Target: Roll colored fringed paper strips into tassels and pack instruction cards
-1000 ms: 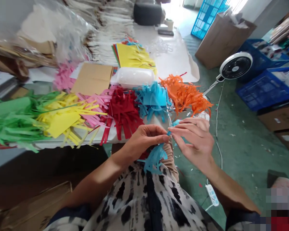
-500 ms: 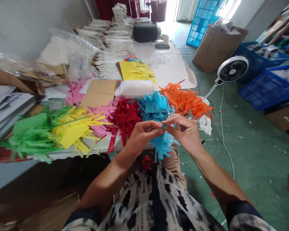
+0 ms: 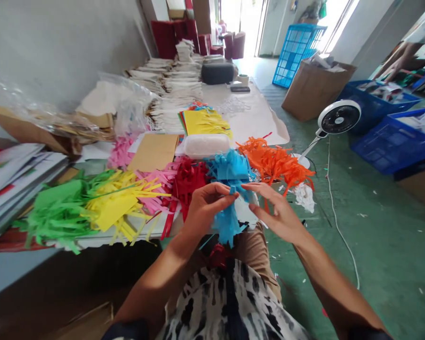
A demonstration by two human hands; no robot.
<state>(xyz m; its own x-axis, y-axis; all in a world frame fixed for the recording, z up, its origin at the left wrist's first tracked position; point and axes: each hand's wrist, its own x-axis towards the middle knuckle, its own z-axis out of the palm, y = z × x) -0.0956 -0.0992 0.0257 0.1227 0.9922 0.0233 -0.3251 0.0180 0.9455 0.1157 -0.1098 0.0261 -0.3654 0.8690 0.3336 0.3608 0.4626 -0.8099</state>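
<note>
My left hand (image 3: 207,204) kept its grip pinched shut on the top of the blue paper tassel (image 3: 227,225). My right hand (image 3: 278,215) had loosened from its pinch, fingers spread, so the left alone carried it. Its cut strips hung crumpled above my lap, just before the surface (image 3: 248,113).

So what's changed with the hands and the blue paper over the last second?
Both hands have lifted the blue fringe bundle from the lap up to the edge of the table. The left hand keeps pinching its top; the right hand has straightened its fingers, only the tips near it. The coloured fringe piles lie as before.
</note>
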